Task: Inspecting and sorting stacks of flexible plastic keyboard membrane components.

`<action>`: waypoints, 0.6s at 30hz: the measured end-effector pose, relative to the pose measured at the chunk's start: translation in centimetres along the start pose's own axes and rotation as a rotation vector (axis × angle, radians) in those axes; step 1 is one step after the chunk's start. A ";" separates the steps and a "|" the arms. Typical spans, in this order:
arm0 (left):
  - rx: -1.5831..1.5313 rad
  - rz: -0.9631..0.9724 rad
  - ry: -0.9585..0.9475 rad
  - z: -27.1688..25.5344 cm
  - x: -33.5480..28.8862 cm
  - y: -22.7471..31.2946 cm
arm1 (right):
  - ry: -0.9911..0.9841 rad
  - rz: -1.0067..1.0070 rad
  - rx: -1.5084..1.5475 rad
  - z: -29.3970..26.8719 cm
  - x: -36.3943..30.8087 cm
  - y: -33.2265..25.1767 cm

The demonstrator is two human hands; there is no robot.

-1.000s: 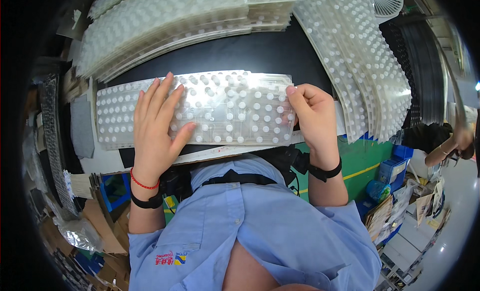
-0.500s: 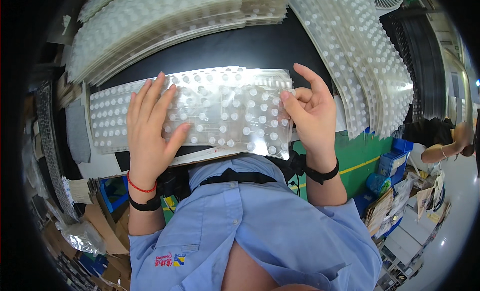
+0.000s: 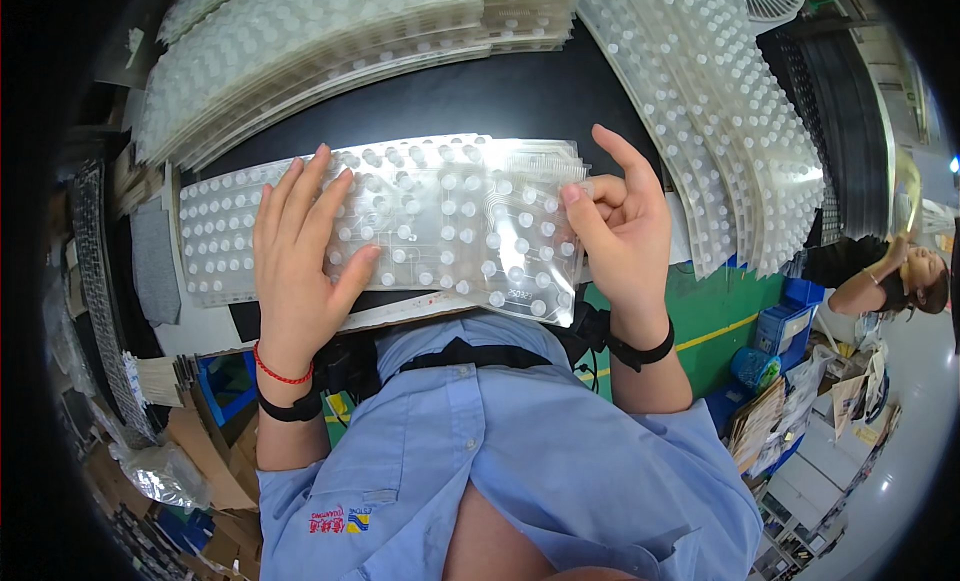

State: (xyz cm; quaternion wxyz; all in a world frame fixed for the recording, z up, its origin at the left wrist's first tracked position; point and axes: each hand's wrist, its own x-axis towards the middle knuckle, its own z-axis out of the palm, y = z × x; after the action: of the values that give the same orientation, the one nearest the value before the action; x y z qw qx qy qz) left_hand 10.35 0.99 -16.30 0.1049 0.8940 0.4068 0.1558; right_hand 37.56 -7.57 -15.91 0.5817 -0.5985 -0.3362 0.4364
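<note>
A clear keyboard membrane sheet (image 3: 430, 266) with rows of whitish domes lies in front of me, on top of other such sheets. My left hand (image 3: 300, 251) lies flat on its left half, fingers spread, thumb pointing right. At the upper right edge, my right hand (image 3: 622, 216) pinches a sheet between thumb and curled fingers, the index finger raised. That sheet's right end is bent and tilted toward me, with light glaring off it. How many layers the pinch holds is hidden.
Tall stacks of similar sheets (image 3: 330, 71) stand at the far left, and fanned ones (image 3: 700, 111) at the right. Between them shows a black work surface (image 3: 420, 96). Blue bins (image 3: 785, 326) stand on the floor at right. Another person (image 3: 885, 276) is at the far right.
The membrane's right end has bent and swung toward me, its lower corner now lower. My right hand has barely shifted; my left stays put. The other person at right has moved.
</note>
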 end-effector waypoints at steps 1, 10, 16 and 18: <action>-0.003 -0.002 0.001 0.0 0.0 0.0 | -0.002 0.009 -0.006 0.0 0.0 0.0; -0.018 -0.006 0.010 0.1 0.0 -0.1 | -0.008 0.012 0.036 0.0 0.3 -0.3; -0.032 -0.008 0.009 0.0 0.1 -0.1 | -0.009 -0.034 0.026 0.1 0.3 -0.5; -0.029 -0.009 0.006 0.1 0.0 -0.1 | -0.006 -0.034 0.023 0.1 0.3 -0.5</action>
State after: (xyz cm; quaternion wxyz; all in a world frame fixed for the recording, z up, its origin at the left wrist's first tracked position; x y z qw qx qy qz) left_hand 10.33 1.07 -16.38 0.1172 0.8900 0.4090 0.1639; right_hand 37.63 -7.16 -15.45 0.5948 -0.5848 -0.3430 0.4319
